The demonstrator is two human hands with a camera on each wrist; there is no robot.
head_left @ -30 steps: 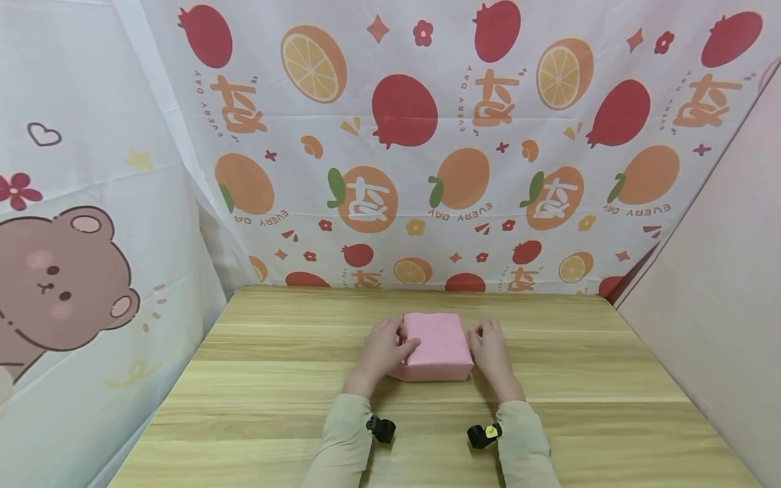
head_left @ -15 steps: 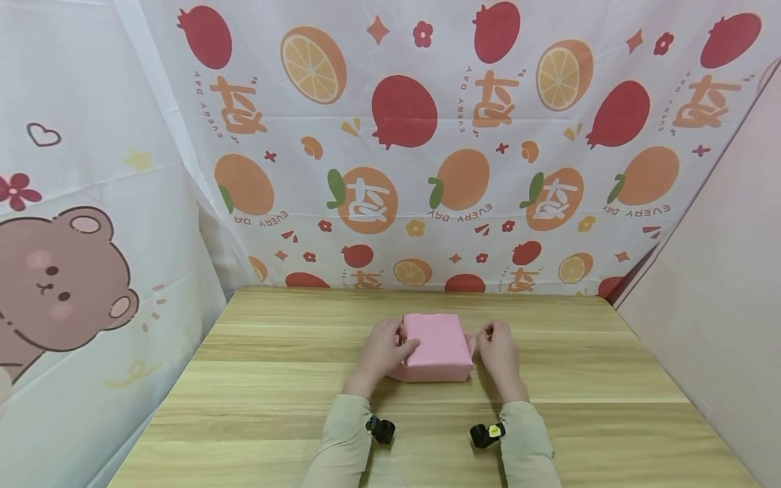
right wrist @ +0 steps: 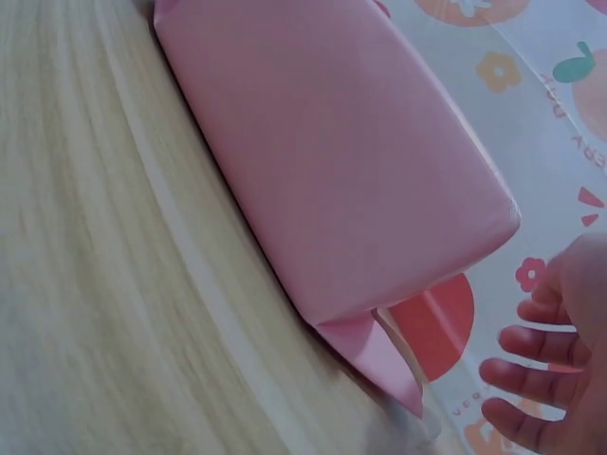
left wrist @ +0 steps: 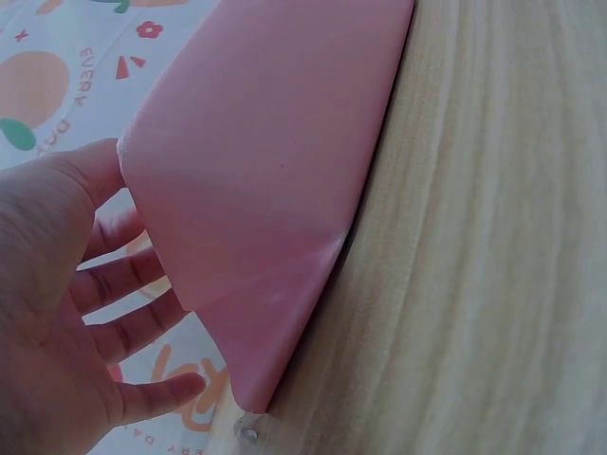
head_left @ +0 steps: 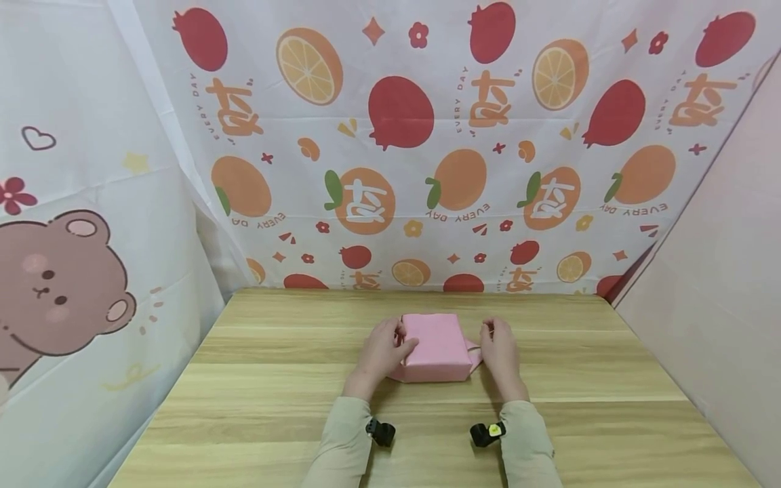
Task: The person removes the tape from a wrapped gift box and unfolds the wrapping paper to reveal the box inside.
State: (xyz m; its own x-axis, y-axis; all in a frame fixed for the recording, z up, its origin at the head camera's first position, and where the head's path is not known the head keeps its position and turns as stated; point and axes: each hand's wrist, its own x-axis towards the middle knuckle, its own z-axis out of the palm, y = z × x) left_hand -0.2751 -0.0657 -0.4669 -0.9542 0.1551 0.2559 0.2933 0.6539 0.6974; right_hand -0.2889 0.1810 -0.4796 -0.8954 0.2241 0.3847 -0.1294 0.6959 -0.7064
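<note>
A box wrapped in pink paper (head_left: pixel 434 339) sits on the wooden table. At its left end my left hand (head_left: pixel 383 347) has its thumb at the top edge and its fingers along the side. A pointed paper flap (left wrist: pixel 266 346) sticks out low there, with a small clear, shiny piece at its tip. Another flap (right wrist: pixel 375 365) stands out from the right end, and something clear shows at that tip too. My right hand (head_left: pixel 500 349) is just right of this flap, apart from the box, fingers loosely bent with nothing visible in them.
The wooden table (head_left: pixel 274 407) extends around the box. Behind it hangs a white fruit-print cloth (head_left: pixel 342 142), and at the left a cloth with a bear (head_left: pixel 67 285). Each wrist wears a small black camera (head_left: pixel 381 431).
My right hand has drawn back to the right from the box's right end, and the flap there has come outward into view. The left hand and the box have stayed in place.
</note>
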